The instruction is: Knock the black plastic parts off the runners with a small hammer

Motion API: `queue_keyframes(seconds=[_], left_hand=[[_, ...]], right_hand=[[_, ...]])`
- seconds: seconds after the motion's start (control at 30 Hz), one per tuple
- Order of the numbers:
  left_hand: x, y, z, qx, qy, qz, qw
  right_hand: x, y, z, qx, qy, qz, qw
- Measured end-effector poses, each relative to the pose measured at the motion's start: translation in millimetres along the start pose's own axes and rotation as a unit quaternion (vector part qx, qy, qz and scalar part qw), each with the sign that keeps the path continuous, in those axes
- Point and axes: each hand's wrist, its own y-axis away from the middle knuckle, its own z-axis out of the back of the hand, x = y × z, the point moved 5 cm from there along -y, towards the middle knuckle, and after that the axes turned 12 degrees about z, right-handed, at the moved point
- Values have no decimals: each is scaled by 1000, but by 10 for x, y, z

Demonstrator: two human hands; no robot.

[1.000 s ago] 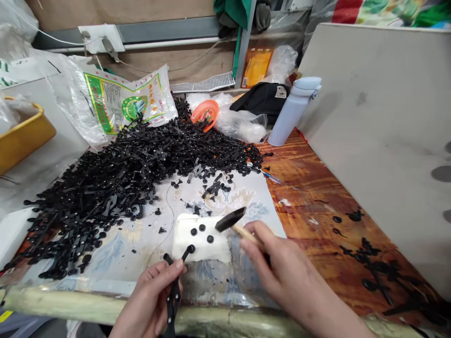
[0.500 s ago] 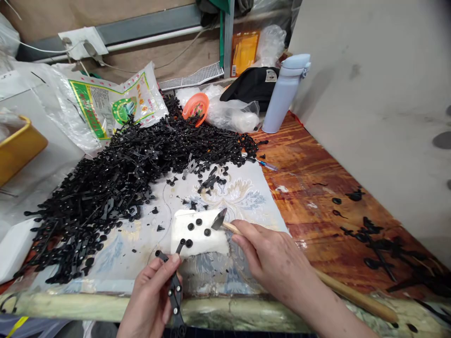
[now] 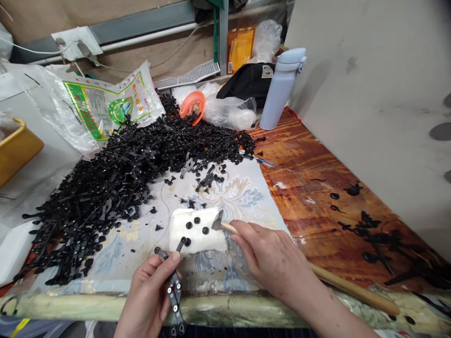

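Note:
My left hand (image 3: 153, 284) is closed around a chain of jointed black links with silver rivets (image 3: 174, 293); one link's end reaches over the edge of a white pad (image 3: 197, 241). Several black round studs (image 3: 205, 230) stand on the pad, one beside that link end. In my right hand (image 3: 268, 256), closed, is a long wooden-handled tool (image 3: 229, 227) with a small pointed metal head. The head hovers at the pad's right side, near the studs. Its handle seems to pass under my forearm and come out on the right.
A large heap of black linkage parts (image 3: 141, 155) covers the left and back of the patterned cloth (image 3: 243, 206). Behind are a plastic bag (image 3: 116, 103), an orange dish (image 3: 192, 105) and a blue bottle (image 3: 282, 89). Black scraps (image 3: 377, 244) lie on the wooden tabletop (image 3: 299, 164) at right.
The view has shifted slightly. The lower links of the chain in my left hand hang at a different angle. My right hand keeps its hold on the tool, its head turned slightly.

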Motion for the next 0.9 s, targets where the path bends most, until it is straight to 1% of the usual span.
queue_keyframes(seconds=[0.23,0.43,0.53,0.63,0.73,0.9], left_hand=[[-28,13,-25,-4,-20,0,1000],[-23,-2,-6,-13,-19,0,1000],[-4,-26,9,-5,-9,10,1000],[5,-60,31,4,10,20,1000],[-7,-80,46,14,31,17,999],[-18,-34,1,22,26,23,999]], right_hand=[[-1,-3,9,-15,4,6,1000],[0,6,11,2,-10,-3,1000],[5,6,17,9,-21,-5,1000],[8,3,35,1,-16,-2,1000],[7,5,46,-9,-7,-1,1000],[-2,4,34,-9,17,-2,1000]])
